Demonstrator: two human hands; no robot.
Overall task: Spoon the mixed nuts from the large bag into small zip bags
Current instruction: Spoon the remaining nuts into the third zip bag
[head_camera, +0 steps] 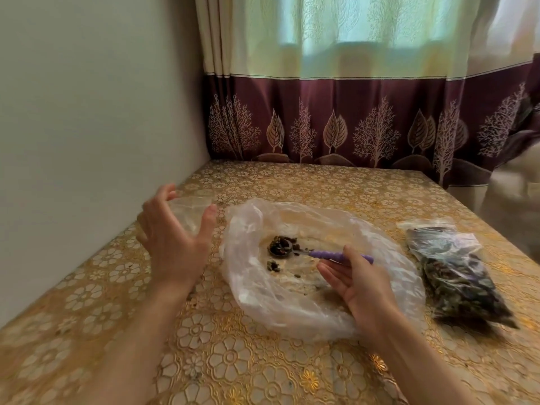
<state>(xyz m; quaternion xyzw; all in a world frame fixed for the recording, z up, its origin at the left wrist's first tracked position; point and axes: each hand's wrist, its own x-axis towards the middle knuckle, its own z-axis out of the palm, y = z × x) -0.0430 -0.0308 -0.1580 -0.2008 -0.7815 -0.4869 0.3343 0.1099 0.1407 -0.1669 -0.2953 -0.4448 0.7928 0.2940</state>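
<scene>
On gold floral tablecloth [233, 361] by curtain [350, 127]: right hand [362, 287] fingers grip spoon [309, 251]; left hand [169, 238] fingers spread.

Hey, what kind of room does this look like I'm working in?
Probably a room in a home, not a workshop: a patterned curtain hangs over a window, and the table against the plain wall wears a gold floral cloth.

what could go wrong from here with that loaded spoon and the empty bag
The spoon is heaped with nuts and could spill on the way across to the small bag. The left hand is open and not gripping that limp bag, so its mouth may not be open for pouring. The right hand holds the handle loosely.
</scene>
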